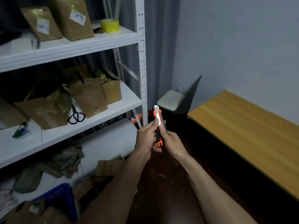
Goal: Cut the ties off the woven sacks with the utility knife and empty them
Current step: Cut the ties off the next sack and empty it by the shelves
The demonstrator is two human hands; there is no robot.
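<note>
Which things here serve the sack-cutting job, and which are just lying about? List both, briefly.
For the job: utility knife, gripped by left hand and right hand.
Lying about: scissors, yellow tape roll, brown packages, chair, wooden table, blue crate.

Two bare arms in view: left forearm (113, 188) and right forearm (215, 188), uncovered along their whole visible length, from wrist to frame edge. Both are long and lean, tapering to narrow wrists. Left hand (146, 138) and right hand (172, 142) are likewise bare, with slender fingers and knuckles lightly marked. The nail on the left thumb (156, 122) looks short and plain. Light is dim and the picture soft, so finer surface detail cannot be told.
</note>
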